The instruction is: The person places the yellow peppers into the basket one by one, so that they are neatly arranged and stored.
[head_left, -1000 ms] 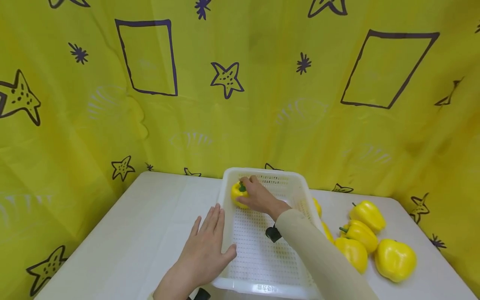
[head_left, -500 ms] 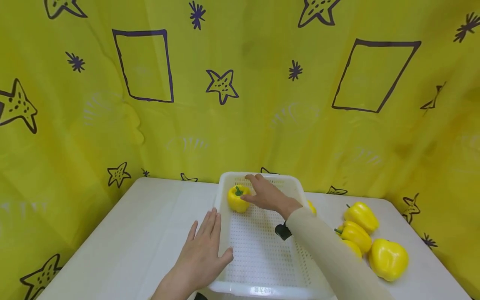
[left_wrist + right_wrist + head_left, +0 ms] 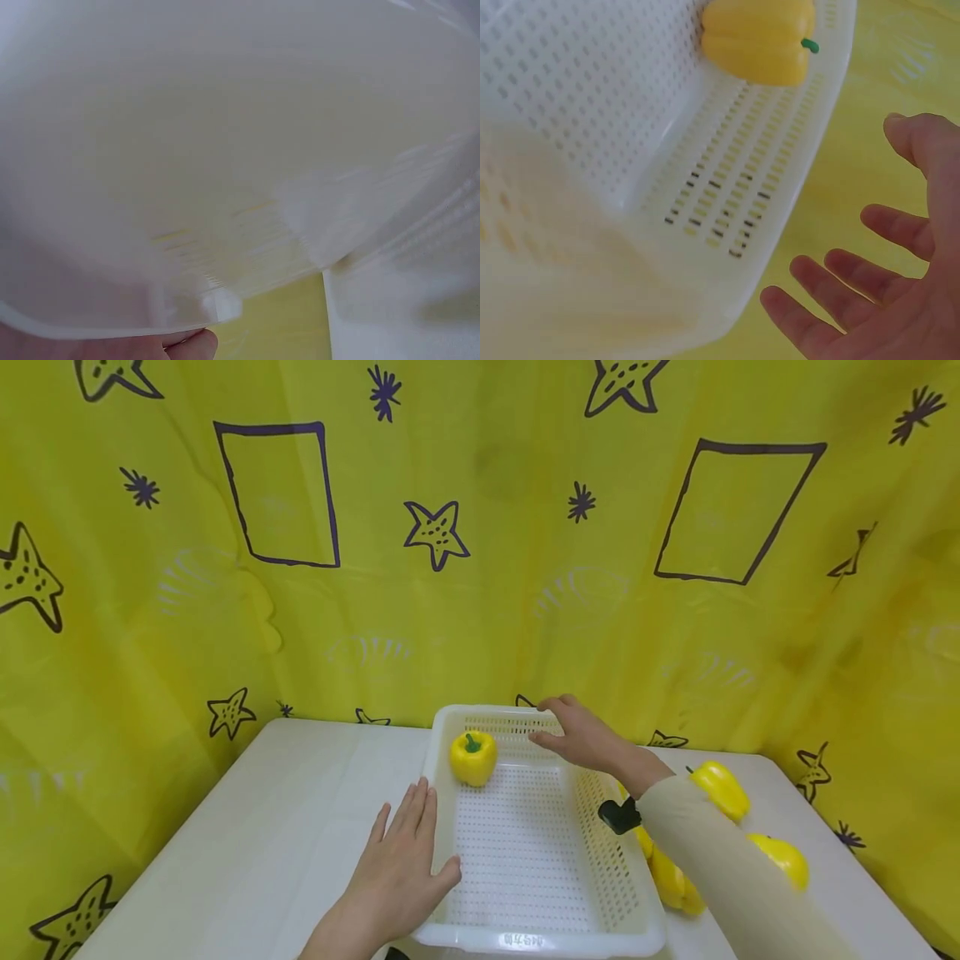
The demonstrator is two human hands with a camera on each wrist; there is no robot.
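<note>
One yellow bell pepper [image 3: 473,760] with a green stem stands upright in the far left corner of a white perforated plastic basket [image 3: 540,942]. My left hand [image 3: 401,868] rests against the basket's left side, its fingers straight. Over the basket's far right corner is my right hand [image 3: 581,732], fingers spread and holding nothing. The right wrist view shows that same hand [image 3: 885,292] apart from the basket wall, with the pepper [image 3: 761,41] farther along. In the left wrist view the basket wall [image 3: 225,150] fills most of the picture, and only some fingers [image 3: 196,346] show.
Several more yellow bell peppers [image 3: 720,789] lie on the white table [image 3: 300,810] to the right of the basket, partly hidden by my right sleeve [image 3: 735,860]. A yellow curtain [image 3: 495,610] with drawn stars hangs close behind the table.
My right hand has let go of the bell pepper in the basket's far left corner and moved right, to the far right corner. The left hand stays at the basket's side.
</note>
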